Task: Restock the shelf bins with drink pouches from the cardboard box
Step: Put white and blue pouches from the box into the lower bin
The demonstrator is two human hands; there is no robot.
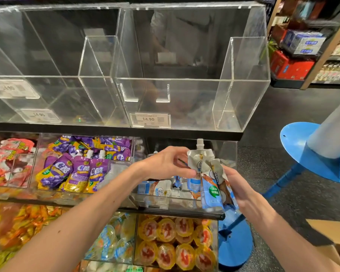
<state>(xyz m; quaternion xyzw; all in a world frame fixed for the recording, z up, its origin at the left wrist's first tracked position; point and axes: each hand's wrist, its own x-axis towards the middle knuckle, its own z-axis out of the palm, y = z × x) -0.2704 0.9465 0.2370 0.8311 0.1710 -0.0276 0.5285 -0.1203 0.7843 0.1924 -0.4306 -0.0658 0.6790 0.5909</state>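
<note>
Both hands hold white and blue drink pouches over the right bin of the middle shelf. My left hand pinches the upper pouch, whose white spout points up. My right hand grips the lower pouches from the right side. More pouches of the same kind lie inside that clear bin. A corner of the cardboard box shows at the lower right edge.
Purple grape pouches fill the bin to the left, red packs lie further left. Clear acrylic bins above hold price tags only. Jelly cups fill the bottom shelf. A blue stand is at the right.
</note>
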